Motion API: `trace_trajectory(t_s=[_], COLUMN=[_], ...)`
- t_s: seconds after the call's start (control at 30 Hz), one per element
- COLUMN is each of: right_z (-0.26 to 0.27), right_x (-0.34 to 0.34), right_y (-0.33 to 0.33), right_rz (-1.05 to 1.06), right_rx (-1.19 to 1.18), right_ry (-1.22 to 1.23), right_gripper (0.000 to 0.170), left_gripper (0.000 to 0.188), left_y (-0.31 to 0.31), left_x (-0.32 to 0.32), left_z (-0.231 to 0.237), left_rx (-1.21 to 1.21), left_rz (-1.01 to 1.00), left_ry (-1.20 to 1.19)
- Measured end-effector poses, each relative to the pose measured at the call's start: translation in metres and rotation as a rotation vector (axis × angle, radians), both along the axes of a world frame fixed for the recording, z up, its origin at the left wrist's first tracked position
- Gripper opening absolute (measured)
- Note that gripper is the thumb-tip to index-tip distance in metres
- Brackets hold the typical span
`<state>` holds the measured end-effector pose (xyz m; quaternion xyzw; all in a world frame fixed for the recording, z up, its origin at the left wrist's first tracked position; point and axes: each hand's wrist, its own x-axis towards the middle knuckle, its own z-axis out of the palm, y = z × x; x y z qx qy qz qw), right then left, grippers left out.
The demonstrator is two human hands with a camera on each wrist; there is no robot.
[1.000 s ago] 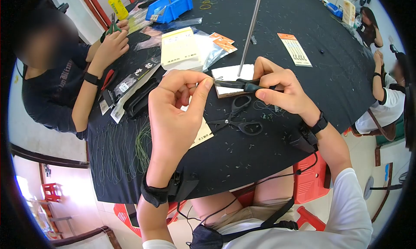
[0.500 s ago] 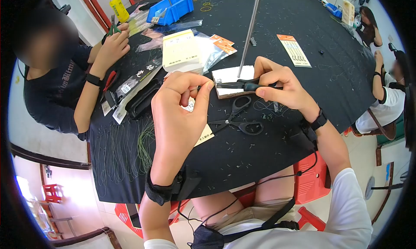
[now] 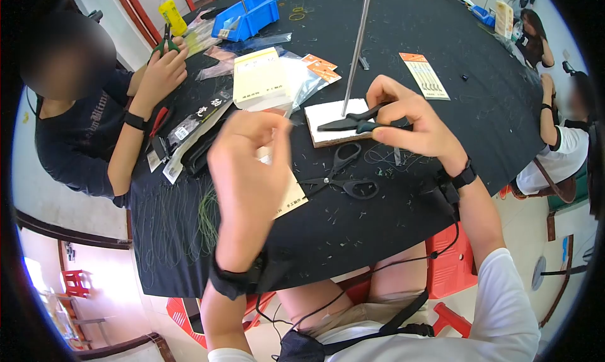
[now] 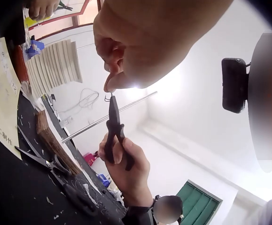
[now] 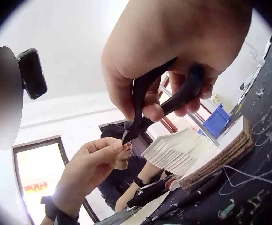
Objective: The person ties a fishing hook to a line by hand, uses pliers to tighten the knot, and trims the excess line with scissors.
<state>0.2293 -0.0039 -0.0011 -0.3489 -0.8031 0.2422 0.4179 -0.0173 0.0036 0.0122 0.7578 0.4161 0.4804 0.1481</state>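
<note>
My left hand is motion-blurred in the head view, thumb and forefinger pinched together, left of the white-topped block. In the left wrist view those fingertips hold a tiny fish hook by the tips of the pliers. My right hand grips black long-nosed pliers by the handles, over the block. Their nose points left, toward the left hand. A thin metal rod rises from the block. Black scissors lie spread on the cloth below it.
Cream paper cards, a hook packet and a blue bin are on the black-covered table. Green line hangs at the front left edge. Another person sits at left holding green-handled snips.
My left hand has drawn back to the left, away from the pliers. The hook that showed at the plier tips is gone from there in the head view. My right hand stays nearly still.
</note>
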Motion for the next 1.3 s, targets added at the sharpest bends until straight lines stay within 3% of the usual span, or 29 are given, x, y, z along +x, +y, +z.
trace_trajectory(t_s=[0.07,0.17,0.23,0.4,0.47,0.7,0.93,1.0,1.13,1.2,1.27,1.3], right_z=[0.005,0.015,0.017,0.009,0.006,-0.009,-0.018,-0.014,0.008,0.016,0.010,0.007], right_x=[0.008,0.019,0.024,0.053,0.056,0.049,0.044,0.040,0.018,-0.002,-0.021,-0.027], right_y=[-0.002,-0.003,-0.006,0.001,0.002,0.008,0.012,0.008,-0.005,-0.010,-0.011,-0.012], right_rz=[0.012,-0.012,-0.151,-0.268,-0.476,-0.720,-0.608,-0.615,-0.594,-0.390,-0.100,-0.051], right_rx=[-0.023,0.009,-0.022,-0.166,-0.204,-0.080,-0.127,-0.014,-0.029,0.230,0.267,0.265], right_ry=[0.060,-0.071,-0.344,-0.432,-0.528,-0.677,-0.750,-0.753,-0.708,-0.759,-0.719,-0.756], right_gripper=[0.024,0.024,0.024,0.026,0.027,0.022,0.021,0.021,0.018,0.017,0.018,0.020], left_gripper=[0.006,0.006,0.006,0.008,0.009,0.008,0.008,0.009,0.011,0.014,0.016,0.016], left_y=[0.011,0.009,0.011,0.010,0.009,0.007,0.008,0.011,0.020,0.031,0.036,0.040], left_x=[-0.015,-0.009,-0.005,0.000,0.001,0.004,0.003,0.002,0.005,0.005,0.010,0.011], left_z=[0.003,0.003,-0.006,-0.009,-0.009,-0.009,-0.011,-0.012,-0.005,0.003,0.019,0.023], left_rx=[-0.111,-0.137,-0.178,-0.352,-0.386,-0.444,-0.433,-0.433,-0.473,-0.469,-0.479,-0.484], left_rz=[0.086,0.049,-0.008,-0.127,-0.155,-0.191,-0.180,-0.180,-0.182,-0.207,-0.188,-0.160], left_ry=[-0.082,-0.132,-0.184,-0.344,-0.367,-0.460,-0.435,-0.441,-0.452,-0.420,-0.422,-0.390])
